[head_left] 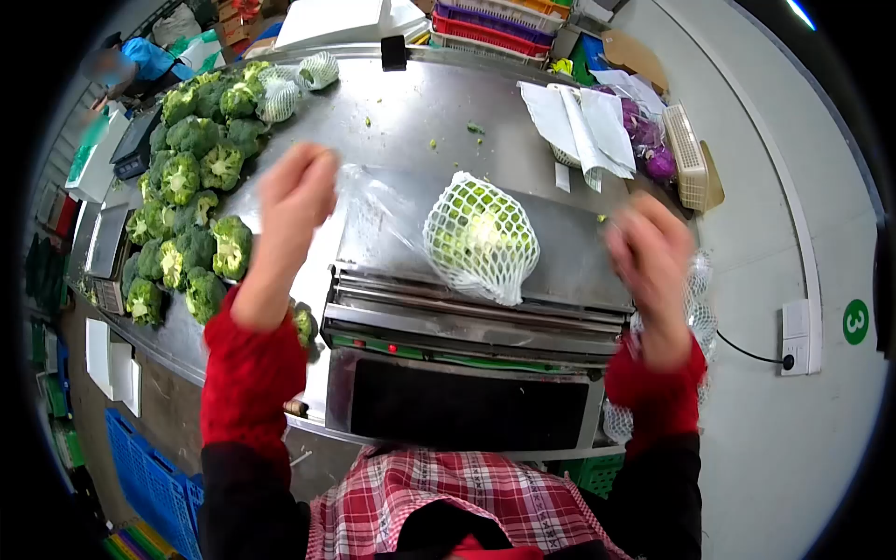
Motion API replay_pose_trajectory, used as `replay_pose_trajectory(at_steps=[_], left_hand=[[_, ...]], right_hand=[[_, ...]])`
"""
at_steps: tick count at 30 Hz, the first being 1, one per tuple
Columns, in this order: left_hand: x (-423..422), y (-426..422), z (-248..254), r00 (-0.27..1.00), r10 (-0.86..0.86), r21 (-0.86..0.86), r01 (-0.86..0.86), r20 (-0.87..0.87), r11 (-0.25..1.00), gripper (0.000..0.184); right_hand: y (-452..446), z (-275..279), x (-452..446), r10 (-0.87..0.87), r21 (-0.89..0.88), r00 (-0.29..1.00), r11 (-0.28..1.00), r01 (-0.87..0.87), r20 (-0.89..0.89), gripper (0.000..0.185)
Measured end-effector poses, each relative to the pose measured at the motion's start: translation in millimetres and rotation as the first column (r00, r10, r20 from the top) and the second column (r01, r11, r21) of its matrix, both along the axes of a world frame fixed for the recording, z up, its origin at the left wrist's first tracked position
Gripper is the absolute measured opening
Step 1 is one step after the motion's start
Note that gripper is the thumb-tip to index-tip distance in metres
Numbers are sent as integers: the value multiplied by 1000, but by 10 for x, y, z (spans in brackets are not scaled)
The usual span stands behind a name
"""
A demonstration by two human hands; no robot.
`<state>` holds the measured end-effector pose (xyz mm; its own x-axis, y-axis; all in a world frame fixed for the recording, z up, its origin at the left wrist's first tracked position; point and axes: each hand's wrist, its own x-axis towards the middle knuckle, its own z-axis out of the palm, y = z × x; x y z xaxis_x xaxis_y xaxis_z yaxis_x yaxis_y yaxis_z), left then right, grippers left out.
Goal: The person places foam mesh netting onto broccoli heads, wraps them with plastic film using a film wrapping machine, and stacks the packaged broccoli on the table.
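A broccoli head in a white foam net [482, 238] lies on the metal top of a wrapping machine [476, 322], between my hands. Clear plastic film [378, 210] spreads to its left, wrinkled and shiny. My left hand [297, 191] is raised left of the film, fingers curled closed. On the other side, my right hand [651, 250] hovers near the machine's right end, also closed and slightly blurred. Whether either hand grips the film's edge cannot be made out. Neither hand touches the netted broccoli.
Many bare broccoli heads [191, 177] are piled on the left of the steel table [420, 112]. Netted heads [278, 93] sit at the pile's far end. White sheets [583, 131] and purple cabbages [658, 163] are at back right. Foam nets [700, 308] hang by the wall.
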<state>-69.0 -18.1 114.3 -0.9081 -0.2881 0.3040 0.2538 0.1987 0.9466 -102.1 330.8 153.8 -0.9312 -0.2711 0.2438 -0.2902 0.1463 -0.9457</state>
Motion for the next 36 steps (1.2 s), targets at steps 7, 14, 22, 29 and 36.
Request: replay_pose_trajectory(at_steps=[7,14,22,29,36], left_hand=[[-450,208,-1033,929,-280,-937,-148,-241,316,27],[-745,365,-929,697,-648,-940,-114,-307,322,48],[-33,434,-508,578,-808,-669,556,-117,494,60],[1346,452,-971,344,-776,263,803,529,535,45],[2042,108,-1431,440,-868,946,107,230,305,56]], right_hand=[[-218,-1368,-617,153,502,748,823,265,-646,27],[-193,-1306,-781,450,617,609,782,85,-653,72],[68,-619,413,406,516,901,810,-279,-150,75],[117,-1131,1832,331,33,812,918,-394,481,60],[274,-1248,2324,294,-409,502,902,135,813,38]])
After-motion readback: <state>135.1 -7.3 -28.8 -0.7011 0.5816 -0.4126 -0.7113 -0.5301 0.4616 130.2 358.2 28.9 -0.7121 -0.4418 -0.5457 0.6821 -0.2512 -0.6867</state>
